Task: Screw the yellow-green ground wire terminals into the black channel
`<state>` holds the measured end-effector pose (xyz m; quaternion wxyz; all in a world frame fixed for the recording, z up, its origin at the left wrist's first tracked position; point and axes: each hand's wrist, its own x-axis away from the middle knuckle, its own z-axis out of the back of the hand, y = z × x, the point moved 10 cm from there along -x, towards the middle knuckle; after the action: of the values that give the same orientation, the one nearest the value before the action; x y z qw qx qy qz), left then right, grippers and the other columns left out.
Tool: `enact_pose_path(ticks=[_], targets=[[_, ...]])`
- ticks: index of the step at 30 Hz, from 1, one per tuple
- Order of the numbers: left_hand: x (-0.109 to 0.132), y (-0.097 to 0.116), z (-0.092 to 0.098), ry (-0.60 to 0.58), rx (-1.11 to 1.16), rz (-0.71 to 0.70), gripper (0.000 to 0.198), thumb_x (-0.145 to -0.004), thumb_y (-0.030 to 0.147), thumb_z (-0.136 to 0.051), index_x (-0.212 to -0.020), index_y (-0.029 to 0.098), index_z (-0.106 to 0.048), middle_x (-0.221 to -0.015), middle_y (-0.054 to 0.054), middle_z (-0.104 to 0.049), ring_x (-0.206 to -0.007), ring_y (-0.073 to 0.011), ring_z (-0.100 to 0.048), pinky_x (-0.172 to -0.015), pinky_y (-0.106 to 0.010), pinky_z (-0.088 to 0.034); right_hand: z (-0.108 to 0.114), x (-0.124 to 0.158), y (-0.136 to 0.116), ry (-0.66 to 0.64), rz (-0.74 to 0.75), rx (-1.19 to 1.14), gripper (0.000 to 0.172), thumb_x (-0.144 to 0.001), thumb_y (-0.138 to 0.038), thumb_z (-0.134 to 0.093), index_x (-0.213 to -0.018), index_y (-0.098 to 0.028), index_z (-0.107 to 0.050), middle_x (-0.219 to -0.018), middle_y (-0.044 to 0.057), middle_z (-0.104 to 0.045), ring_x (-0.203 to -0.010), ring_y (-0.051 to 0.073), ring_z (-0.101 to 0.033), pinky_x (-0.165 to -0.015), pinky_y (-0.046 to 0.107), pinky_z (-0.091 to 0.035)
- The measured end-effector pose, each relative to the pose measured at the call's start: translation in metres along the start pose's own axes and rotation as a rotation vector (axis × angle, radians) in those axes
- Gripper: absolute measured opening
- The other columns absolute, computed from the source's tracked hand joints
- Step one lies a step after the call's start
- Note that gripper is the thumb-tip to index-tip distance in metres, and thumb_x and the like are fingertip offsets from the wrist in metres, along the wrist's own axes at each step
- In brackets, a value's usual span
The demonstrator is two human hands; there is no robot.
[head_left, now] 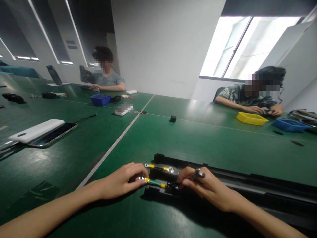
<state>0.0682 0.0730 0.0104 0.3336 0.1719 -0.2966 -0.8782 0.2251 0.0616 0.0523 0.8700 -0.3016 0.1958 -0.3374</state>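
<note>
My left hand (pixel 126 178) pinches the ring-terminal end of a short green wire (pixel 155 182) with yellow sleeves at both ends. The wire's other end lies at a long black metal channel (pixel 230 177). My right hand (pixel 210 188) is closed around a wrench (pixel 199 173), whose open jaw sticks up above the fingers. Its dark lower end rests near the wire's right-hand terminal; whether it sits on a fastener I cannot tell. A second short wire (pixel 158 167) with yellow sleeves and ring terminals lies just behind, at the channel's left end.
To the left lie a phone (pixel 53 135) and a white power bank (pixel 37 130) with cables. A small black block (pixel 172 118) stands mid-table. Farther back are a blue bin (pixel 100 99), a yellow tray (pixel 252 119), a blue tray (pixel 290 125) and two people seated at the table.
</note>
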Motion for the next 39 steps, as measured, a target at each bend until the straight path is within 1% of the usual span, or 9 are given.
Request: enact_pose_path(ticks=[5, 12, 18, 26, 31, 39], targets=[[-0.0009, 0.0021, 0.0009, 0.002, -0.005, -0.002, 0.007, -0.095, 0.021, -0.052, -0.097, 0.018, -0.059, -0.086, -0.001, -0.058, -0.076, -0.0164, -0.053, -0.071, -0.025, -0.039, 0.0002, -0.0005, -0.0018, 0.002, 0.010, 0.005, 0.031, -0.100, -0.037, -0.039, -0.093, -0.017, -0.062, -0.080, 0.003, -0.066, -0.068, 0.012, -0.058, -0.064, 0.022, -0.046], [-0.0010, 0.0025, 0.0011, 0.012, -0.005, -0.003, 0.008, -0.095, 0.022, -0.052, -0.095, 0.018, -0.059, -0.084, -0.001, -0.058, -0.075, -0.0165, -0.053, -0.069, -0.025, -0.039, -0.0026, 0.0003, 0.0033, -0.015, 0.001, -0.003, 0.031, -0.100, -0.038, -0.039, -0.095, -0.017, -0.062, -0.081, 0.003, -0.066, -0.070, 0.013, -0.059, -0.066, 0.023, -0.046], [-0.0009, 0.0020, 0.0012, 0.007, -0.001, 0.007, 0.008, -0.095, 0.022, -0.052, -0.095, 0.018, -0.059, -0.085, -0.001, -0.059, -0.077, -0.0168, -0.053, -0.070, -0.025, -0.039, -0.0015, -0.0003, 0.0018, -0.012, -0.008, 0.002, 0.031, -0.100, -0.039, -0.039, -0.094, -0.018, -0.061, -0.081, 0.003, -0.066, -0.071, 0.013, -0.060, -0.068, 0.023, -0.047], [-0.0003, 0.0014, 0.0008, 0.008, -0.004, 0.002, 0.007, -0.095, 0.021, -0.053, -0.096, 0.018, -0.059, -0.085, 0.000, -0.058, -0.077, -0.0163, -0.053, -0.070, -0.025, -0.039, -0.0010, 0.0000, -0.0002, -0.016, -0.013, 0.007, 0.032, -0.100, -0.038, -0.039, -0.093, -0.017, -0.062, -0.079, 0.002, -0.065, -0.067, 0.012, -0.057, -0.065, 0.022, -0.046], [0.0002, 0.0008, -0.0003, -0.004, -0.004, 0.009, 0.006, -0.095, 0.020, -0.053, -0.098, 0.018, -0.058, -0.086, 0.000, -0.058, -0.077, -0.0164, -0.053, -0.071, -0.025, -0.039, -0.0017, -0.0001, 0.0006, -0.018, -0.006, 0.006, 0.031, -0.100, -0.038, -0.039, -0.094, -0.017, -0.062, -0.081, 0.003, -0.066, -0.071, 0.013, -0.060, -0.067, 0.023, -0.046], [-0.0010, -0.0001, -0.0002, -0.001, -0.001, 0.008, 0.007, -0.095, 0.020, -0.053, -0.097, 0.018, -0.059, -0.085, 0.000, -0.057, -0.076, -0.0161, -0.053, -0.070, -0.025, -0.038, -0.0020, 0.0001, 0.0015, -0.015, 0.003, -0.011, 0.032, -0.100, -0.037, -0.039, -0.094, -0.016, -0.062, -0.082, 0.003, -0.066, -0.071, 0.013, -0.060, -0.067, 0.024, -0.046]])
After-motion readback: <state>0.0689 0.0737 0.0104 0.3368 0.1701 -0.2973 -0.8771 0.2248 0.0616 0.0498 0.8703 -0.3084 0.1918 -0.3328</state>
